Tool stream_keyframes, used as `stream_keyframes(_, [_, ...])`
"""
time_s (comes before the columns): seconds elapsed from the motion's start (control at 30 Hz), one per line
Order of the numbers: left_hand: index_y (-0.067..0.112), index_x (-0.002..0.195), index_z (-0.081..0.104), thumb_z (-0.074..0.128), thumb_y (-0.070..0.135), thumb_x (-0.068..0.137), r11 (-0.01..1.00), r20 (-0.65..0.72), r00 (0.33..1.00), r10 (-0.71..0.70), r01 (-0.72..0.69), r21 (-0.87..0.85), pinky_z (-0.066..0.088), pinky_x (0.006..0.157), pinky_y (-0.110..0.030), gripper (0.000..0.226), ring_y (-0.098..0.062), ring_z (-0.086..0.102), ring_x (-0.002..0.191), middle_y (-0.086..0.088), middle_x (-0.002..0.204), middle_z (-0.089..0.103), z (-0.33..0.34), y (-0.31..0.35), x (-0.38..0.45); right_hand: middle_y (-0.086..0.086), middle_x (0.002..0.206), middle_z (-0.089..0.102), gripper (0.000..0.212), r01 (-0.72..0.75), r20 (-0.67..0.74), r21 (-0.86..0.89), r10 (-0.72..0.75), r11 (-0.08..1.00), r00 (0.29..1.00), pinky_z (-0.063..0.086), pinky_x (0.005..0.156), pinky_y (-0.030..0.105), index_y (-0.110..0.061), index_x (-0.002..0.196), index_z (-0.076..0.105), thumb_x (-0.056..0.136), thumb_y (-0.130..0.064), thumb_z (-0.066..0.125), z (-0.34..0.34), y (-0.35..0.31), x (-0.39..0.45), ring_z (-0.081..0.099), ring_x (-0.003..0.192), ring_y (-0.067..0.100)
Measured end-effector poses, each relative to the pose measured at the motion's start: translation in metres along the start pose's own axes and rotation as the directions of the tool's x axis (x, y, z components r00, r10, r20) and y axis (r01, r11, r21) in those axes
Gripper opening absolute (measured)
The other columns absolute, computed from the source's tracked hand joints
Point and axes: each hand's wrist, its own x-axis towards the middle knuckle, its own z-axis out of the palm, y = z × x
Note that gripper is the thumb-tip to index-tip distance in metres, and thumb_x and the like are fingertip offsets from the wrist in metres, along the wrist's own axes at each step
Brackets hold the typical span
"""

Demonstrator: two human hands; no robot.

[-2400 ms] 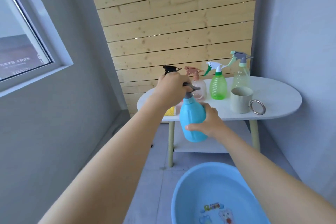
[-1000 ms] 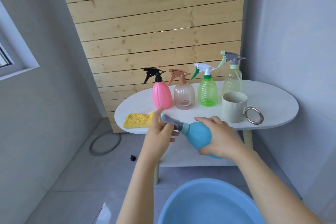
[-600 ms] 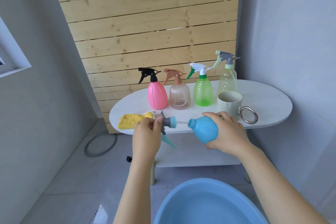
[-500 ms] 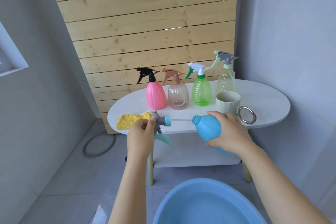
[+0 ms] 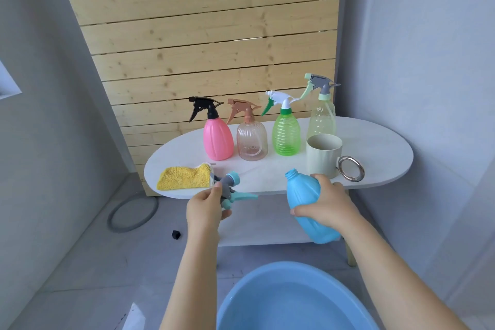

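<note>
Blue spray bottle (image 5: 308,203) hung in the air just in front of the near edge of the white oval table (image 5: 380,147), its open neck tipped toward eleven o'clock and its base toward five o'clock. The right hand (image 5: 329,206) grasped it round the belly, with the thumb on the near side and the fingers curled over the far side. Well apart from the bottle's mouth, out at its nine o'clock, the trigger sprayer head (image 5: 230,187) was off the bottle and pinched in the left hand (image 5: 206,206). Its teal collar pointed up toward one o'clock and its teal lever stuck out toward three o'clock. On the table, at twelve o'clock from both hands, four more sprayers stood upright in a row: a pink bottle (image 5: 217,139) with a black head, a clear peach bottle (image 5: 251,142), a ribbed green bottle (image 5: 285,136) and a pale yellow-green bottle (image 5: 321,118). A cream mug (image 5: 322,158) with a metal ring handle (image 5: 351,169) stood just beyond the blue bottle, at its one o'clock. A yellow cloth (image 5: 184,178) lay near the table's edge at ten o'clock from the left hand. A light blue basin (image 5: 292,300) sat on the floor at six o'clock, below both forearms. A grey hose ring (image 5: 132,214) and a small black object (image 5: 176,234) lay on the floor at about eight o'clock of the left hand. Pale wooden slats (image 5: 203,35) rose behind the table.
</note>
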Motion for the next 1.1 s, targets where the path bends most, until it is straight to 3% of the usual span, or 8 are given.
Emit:
stream_keyframes(0.1, [-0.002, 0.095, 0.064, 0.054, 0.008, 0.095, 0.984, 0.066, 0.994, -0.089, 0.098, -0.15, 0.054, 0.051, -0.019, 0.014, -0.018, 0.061, 0.068, -0.01, 0.08, 0.063, 0.014, -0.009, 0.004, 0.002, 0.122, 0.037, 0.09, 0.013, -0.005, 0.012, -0.013, 1.0, 1.0, 0.045, 0.089, 0.037, -0.033, 0.139, 0.028, 0.064, -0.043, 0.078, 0.005, -0.003, -0.001, 0.047, 0.113, 0.026])
stream_keyframes(0.2, [0.0, 0.105, 0.06, 0.052, 0.003, 0.094, 0.962, 0.103, 0.988, -0.116, 0.137, -0.235, 0.057, 0.076, -0.028, 0.014, -0.016, 0.064, 0.07, -0.012, 0.09, 0.064, 0.024, -0.017, 0.007, 0.002, 0.122, 0.037, 0.09, 0.016, 0.01, 0.008, -0.016, 1.0, 1.0, 0.043, 0.088, 0.035, -0.033, 0.139, 0.028, 0.065, -0.043, 0.077, 0.008, -0.002, -0.001, 0.045, 0.114, 0.025])
stream_keyframes(0.27, [0.008, 0.087, 0.055, 0.051, 0.001, 0.093, 0.975, 0.138, 0.987, -0.081, 0.107, -0.196, 0.046, 0.09, -0.03, 0.01, -0.012, 0.063, 0.066, -0.007, 0.083, 0.057, 0.03, -0.021, 0.006, 0.001, 0.121, 0.037, 0.09, 0.017, 0.008, 0.007, -0.017, 1.0, 1.0, 0.044, 0.09, 0.036, -0.033, 0.139, 0.028, 0.065, -0.044, 0.077, 0.011, 0.0, 0.0, 0.045, 0.115, 0.024])
stream_keyframes(0.4, [0.019, 0.056, 0.046, 0.055, 0.01, 0.077, 0.989, 0.177, 0.984, 0.005, 0.022, -0.149, 0.034, 0.073, -0.023, 0.025, -0.014, 0.03, 0.065, 0.005, 0.061, 0.033, 0.041, -0.02, 0.003, 0.0, 0.117, 0.037, 0.09, 0.025, 0.0, 0.049, -0.025, 0.999, 1.0, 0.044, 0.091, 0.038, -0.034, 0.138, 0.029, 0.064, -0.044, 0.078, 0.013, 0.003, 0.003, 0.046, 0.113, 0.024])
stream_keyframes(0.57, [0.024, 0.127, 0.055, 0.047, 0.007, 0.094, 0.998, 0.277, 0.96, 0.032, -0.018, -0.054, 0.036, 0.101, -0.03, 0.037, -0.005, 0.05, 0.102, 0.01, 0.112, 0.056, 0.047, -0.026, 0.003, -0.002, 0.116, 0.037, 0.089, 0.052, 0.006, 0.092, -0.053, 0.994, 0.999, 0.043, 0.092, 0.038, -0.034, 0.138, 0.029, 0.064, -0.043, 0.078, 0.016, 0.002, 0.002, 0.045, 0.113, 0.022])
stream_keyframes(0.8, [0.03, 0.148, 0.027, 0.047, 0.009, 0.092, 0.953, 0.337, 0.94, 0.048, -0.144, 0.266, 0.02, 0.114, -0.036, 0.063, -0.014, 0.016, 0.144, 0.01, 0.158, 0.015, 0.035, -0.024, 0.0, -0.004, 0.127, 0.042, 0.088, 0.09, 0.028, 0.316, -0.104, 0.944, 0.994, 0.041, 0.083, 0.03, -0.035, 0.139, 0.032, 0.066, -0.038, 0.081, 0.013, -0.002, -0.002, 0.048, 0.108, 0.016])
stream_keyframes(0.97, [0.033, 0.147, 0.029, 0.053, 0.006, 0.09, 0.894, 0.587, 0.804, 0.097, -0.33, 0.303, 0.025, 0.098, -0.02, 0.068, 0.0, 0.022, 0.137, 0.017, 0.152, 0.022, 0.024, -0.007, -0.013, -0.014, 0.129, 0.051, 0.086, 0.097, 0.045, 0.512, -0.139, 0.853, 0.989, 0.041, 0.089, 0.027, -0.036, 0.14, 0.034, 0.068, -0.04, 0.081, 0.007, -0.003, -0.003, 0.051, 0.113, 0.01])
stream_keyframes(1.1, [0.036, 0.149, 0.018, 0.075, 0.032, 0.079, 0.928, 0.741, 0.672, 0.012, -0.284, 0.243, 0.03, 0.11, -0.028, 0.091, 0.001, 0.031, 0.135, 0.02, 0.143, 0.036, 0.028, -0.01, -0.016, -0.02, 0.121, 0.06, 0.084, 0.099, 0.141, 0.619, -0.233, 0.779, 0.962, 0.045, 0.093, 0.026, -0.04, 0.136, 0.041, 0.061, -0.048, 0.08, 0.003, -0.001, -0.002, 0.057, 0.11, 0.001])
